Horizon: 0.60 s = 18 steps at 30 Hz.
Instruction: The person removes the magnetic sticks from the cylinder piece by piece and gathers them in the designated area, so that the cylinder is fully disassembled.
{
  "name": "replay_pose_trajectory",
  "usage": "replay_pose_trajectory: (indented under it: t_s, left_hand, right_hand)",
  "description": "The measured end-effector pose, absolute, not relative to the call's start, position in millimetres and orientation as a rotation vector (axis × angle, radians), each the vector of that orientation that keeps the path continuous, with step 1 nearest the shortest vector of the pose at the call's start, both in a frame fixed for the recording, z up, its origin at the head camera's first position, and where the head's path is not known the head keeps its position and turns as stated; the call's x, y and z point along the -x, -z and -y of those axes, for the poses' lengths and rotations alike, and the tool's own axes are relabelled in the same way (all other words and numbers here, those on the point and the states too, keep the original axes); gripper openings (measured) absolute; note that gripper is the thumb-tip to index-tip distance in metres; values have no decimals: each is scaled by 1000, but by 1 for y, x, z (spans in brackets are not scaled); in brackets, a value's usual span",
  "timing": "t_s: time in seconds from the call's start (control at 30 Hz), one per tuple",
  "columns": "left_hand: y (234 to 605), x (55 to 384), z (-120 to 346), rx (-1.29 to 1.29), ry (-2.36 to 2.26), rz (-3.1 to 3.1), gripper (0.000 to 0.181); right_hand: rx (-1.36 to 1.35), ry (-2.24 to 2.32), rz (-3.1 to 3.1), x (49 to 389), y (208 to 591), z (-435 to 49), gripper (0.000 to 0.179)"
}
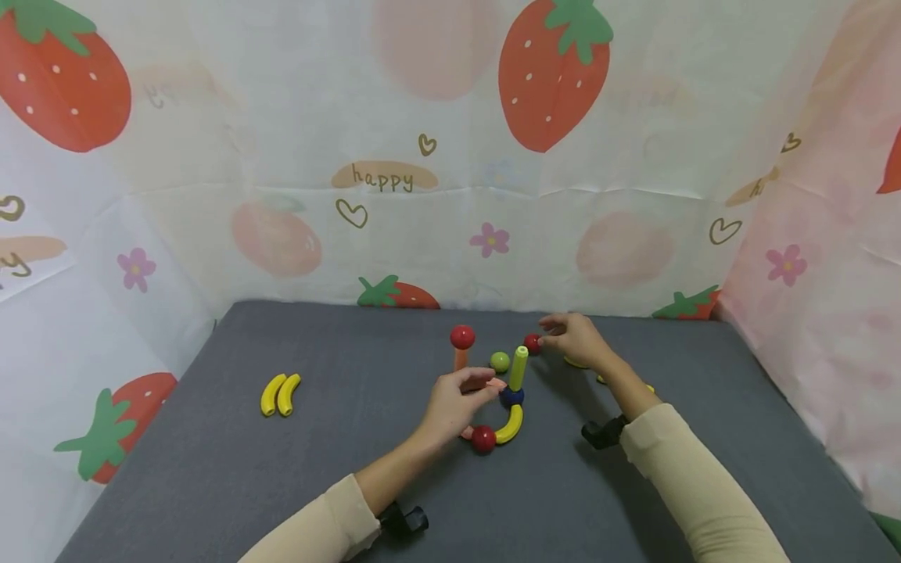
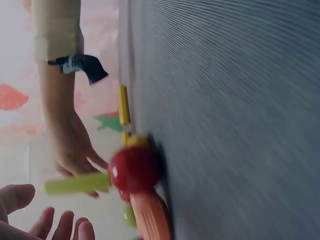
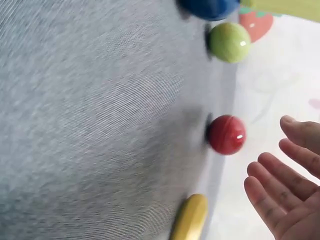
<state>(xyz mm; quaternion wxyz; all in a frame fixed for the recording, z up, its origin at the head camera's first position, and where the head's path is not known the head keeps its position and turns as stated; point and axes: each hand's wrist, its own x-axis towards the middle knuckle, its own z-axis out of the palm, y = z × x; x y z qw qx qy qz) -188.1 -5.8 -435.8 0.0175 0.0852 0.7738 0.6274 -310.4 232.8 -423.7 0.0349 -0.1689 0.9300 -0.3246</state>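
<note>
My left hand (image 1: pixel 454 403) hovers over a partly joined ring of toy balls and rods, its fingers apart and holding nothing in the left wrist view. In the ring, a front red ball (image 1: pixel 483 439) meets a yellow curved rod (image 1: pixel 511 426), which leads to a blue ball (image 1: pixel 512 396). A light green rod (image 1: pixel 518 369) stands upright on the blue ball. Further back, an orange rod (image 1: pixel 461 360) stands with a red ball (image 1: pixel 462 337) on top. My right hand (image 1: pixel 579 340), fingers spread, is beside a loose red ball (image 3: pixel 227 135). The left hand hides part of the ring.
A green ball (image 1: pixel 500 361) lies behind the ring. Two yellow curved rods (image 1: pixel 273 395) lie side by side on the left of the grey table (image 1: pixel 338 469). More yellow rods (image 1: pixel 575 362) lie partly under the right forearm. A strawberry-print cloth (image 1: pixel 281 141) rises behind the table.
</note>
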Motion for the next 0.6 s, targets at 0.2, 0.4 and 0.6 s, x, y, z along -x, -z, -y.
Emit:
replay_pose_trajectory:
  t_s: [0.2, 0.4, 0.6]
  left_hand:
    - [440, 196, 31, -55, -2043, -2469, 22]
    - [442, 211, 44, 111, -2244, -2456, 28]
    - [444, 220, 47, -64, -2201, -2378, 44]
  right_hand:
    - [583, 1038, -2879, 302, 405, -222, 40]
    - [688, 1101, -2849, 291, 385, -199, 42]
    - [877, 1139, -2815, 279, 368, -171, 40]
